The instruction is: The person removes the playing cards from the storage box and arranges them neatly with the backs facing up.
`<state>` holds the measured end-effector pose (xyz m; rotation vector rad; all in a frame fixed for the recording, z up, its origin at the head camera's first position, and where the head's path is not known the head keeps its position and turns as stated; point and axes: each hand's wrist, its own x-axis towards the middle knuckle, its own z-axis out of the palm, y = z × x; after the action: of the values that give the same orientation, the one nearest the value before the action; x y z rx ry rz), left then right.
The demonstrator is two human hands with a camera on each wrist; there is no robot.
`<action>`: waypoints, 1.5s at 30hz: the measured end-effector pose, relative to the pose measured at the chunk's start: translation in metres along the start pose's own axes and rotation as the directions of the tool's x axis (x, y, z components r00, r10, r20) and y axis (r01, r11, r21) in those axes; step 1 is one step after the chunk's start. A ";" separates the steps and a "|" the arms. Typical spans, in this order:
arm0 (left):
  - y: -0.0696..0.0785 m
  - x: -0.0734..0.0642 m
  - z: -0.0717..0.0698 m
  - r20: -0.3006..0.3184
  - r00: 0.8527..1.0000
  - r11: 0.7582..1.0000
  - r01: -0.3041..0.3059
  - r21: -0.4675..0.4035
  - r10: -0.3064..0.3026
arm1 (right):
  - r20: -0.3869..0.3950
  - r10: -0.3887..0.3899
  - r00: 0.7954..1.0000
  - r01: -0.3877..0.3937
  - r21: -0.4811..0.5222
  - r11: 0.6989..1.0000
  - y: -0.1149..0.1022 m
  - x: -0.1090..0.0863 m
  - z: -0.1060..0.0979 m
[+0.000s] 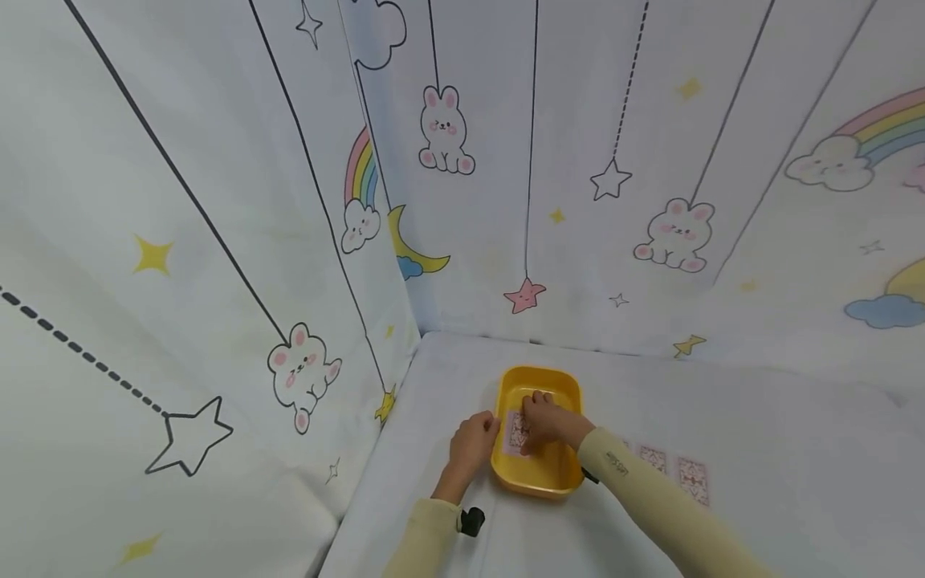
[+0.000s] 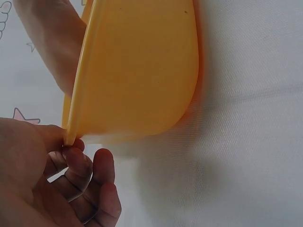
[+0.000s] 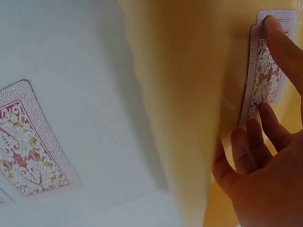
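Observation:
A yellow plastic tray stands on the white cloth. My left hand is at its left side and pinches the rim between thumb and forefinger, as the left wrist view shows; the other fingers curl loosely below. My right hand reaches inside the tray over patterned playing cards. In the right wrist view two cards overlap, slightly offset, backs up. The right thumb touches their top end and a fingertip the lower end, holding the upper card across its length.
Right of the tray, playing cards lie back up on the cloth: one farthest right, another beside it, and a third partly hidden by the right sleeve. Printed cloth walls rise behind and at left.

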<state>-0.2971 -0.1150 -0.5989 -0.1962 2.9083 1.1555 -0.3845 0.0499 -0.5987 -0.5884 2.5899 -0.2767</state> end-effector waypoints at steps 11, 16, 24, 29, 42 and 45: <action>0.000 0.003 0.001 -0.001 1.000 1.000 -0.003 0.019 0.003 | -0.044 -0.064 0.997 0.062 -0.053 0.997 -0.003 -0.013 -0.008; 0.000 0.002 0.001 0.007 1.000 1.000 0.012 0.014 -0.012 | 0.009 -0.017 1.000 0.017 -0.041 0.999 -0.004 -0.013 -0.009; 0.002 0.001 0.001 0.005 1.000 1.000 0.012 0.021 -0.012 | 0.037 -0.003 0.999 0.004 -0.034 0.999 -0.004 -0.020 -0.010; 0.002 0.001 0.000 0.015 1.000 1.000 0.020 0.021 -0.021 | -0.011 -0.079 0.997 0.078 -0.059 0.995 0.000 -0.023 -0.009; 0.004 -0.003 -0.003 0.013 1.000 1.000 0.000 0.014 -0.001 | -0.189 -0.127 0.974 0.173 0.252 0.952 0.009 -0.027 -0.011; 0.002 -0.003 -0.002 0.015 1.000 1.000 0.007 0.016 -0.007 | -0.217 -0.112 0.970 0.194 0.406 0.893 0.014 -0.034 -0.017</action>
<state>-0.2945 -0.1147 -0.5956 -0.1967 2.9003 1.1272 -0.3711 0.0795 -0.5745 -0.6282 2.5385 -0.9662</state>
